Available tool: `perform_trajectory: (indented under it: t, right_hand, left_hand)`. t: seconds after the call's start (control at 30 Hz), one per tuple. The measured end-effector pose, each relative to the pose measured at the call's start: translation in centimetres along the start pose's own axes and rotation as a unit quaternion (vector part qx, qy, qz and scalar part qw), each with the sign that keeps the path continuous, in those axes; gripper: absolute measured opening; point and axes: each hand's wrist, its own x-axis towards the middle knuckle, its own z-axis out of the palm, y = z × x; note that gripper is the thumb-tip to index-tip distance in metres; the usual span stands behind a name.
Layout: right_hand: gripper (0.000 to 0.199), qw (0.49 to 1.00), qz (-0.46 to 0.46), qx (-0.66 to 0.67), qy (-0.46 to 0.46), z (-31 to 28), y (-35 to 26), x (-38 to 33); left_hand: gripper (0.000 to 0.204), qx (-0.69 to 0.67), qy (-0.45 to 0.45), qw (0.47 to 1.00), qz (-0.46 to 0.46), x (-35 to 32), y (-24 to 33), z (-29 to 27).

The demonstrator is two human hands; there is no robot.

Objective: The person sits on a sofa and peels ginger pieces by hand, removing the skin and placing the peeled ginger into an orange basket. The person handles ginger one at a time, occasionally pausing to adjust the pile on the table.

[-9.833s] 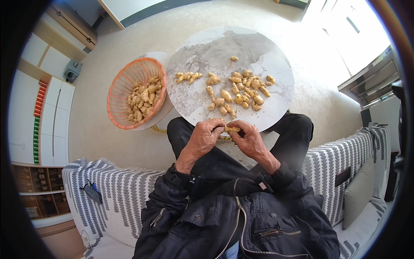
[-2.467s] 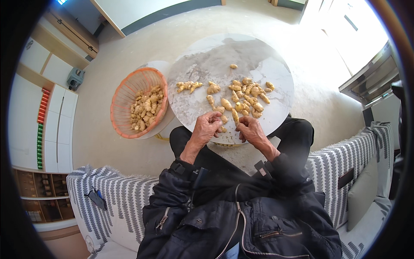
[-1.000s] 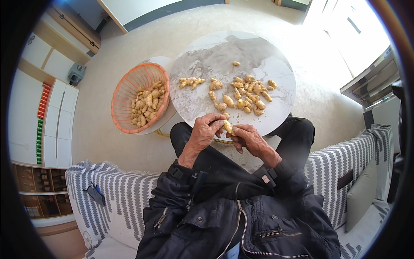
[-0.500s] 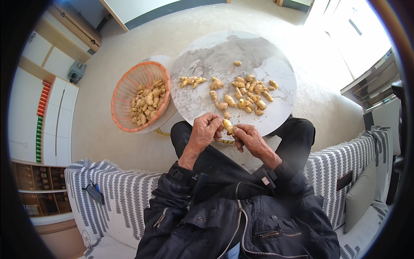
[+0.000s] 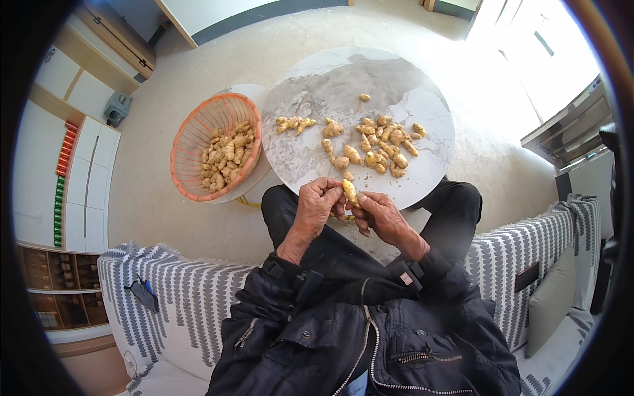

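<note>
Between my fingertips, at the near edge of the round marble-patterned table (image 5: 297, 86), is a piece of ginger (image 5: 350, 192) with pale yellow flesh showing. My left hand (image 5: 315, 210) pinches it from the left. My right hand (image 5: 386, 221) grips its lower right end with thumb and fingers. Just beyond my hands, a loose pile of ginger pieces (image 5: 389, 138) covers the table's right part. A knobbly ginger root (image 5: 295, 124) lies apart on the left, and a small ginger piece (image 5: 364, 97) sits at the far side.
An orange plastic basket (image 5: 181, 142) holding many ginger roots (image 5: 228, 158) stands left of the table, on a smaller round top. Behind me is a sofa with a grey-and-white patterned cover (image 5: 178, 297). White cabinets (image 5: 89, 178) line the left wall.
My hands have drawn slightly closer together around the ginger piece, which is now more upright. My left hand has moved a little to the right. The other ginger has stayed put.
</note>
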Motion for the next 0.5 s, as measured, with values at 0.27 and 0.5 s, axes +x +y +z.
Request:
perform_trajectory:
  t: [0.27,0.5]
  right_hand:
    - [0.042,0.99,0.055,0.117,-0.053,-0.9,-0.1,0.1]
    - [0.045,0.995,0.063,0.073,-0.04,-1.1,0.5,0.3]
  left_hand:
    - [0.033,0.039,-0.082,0.996,0.026,-0.1,2.4,-0.6]
    - [0.026,0.077,-0.09,0.993,0.012,0.2,1.7,-1.1]
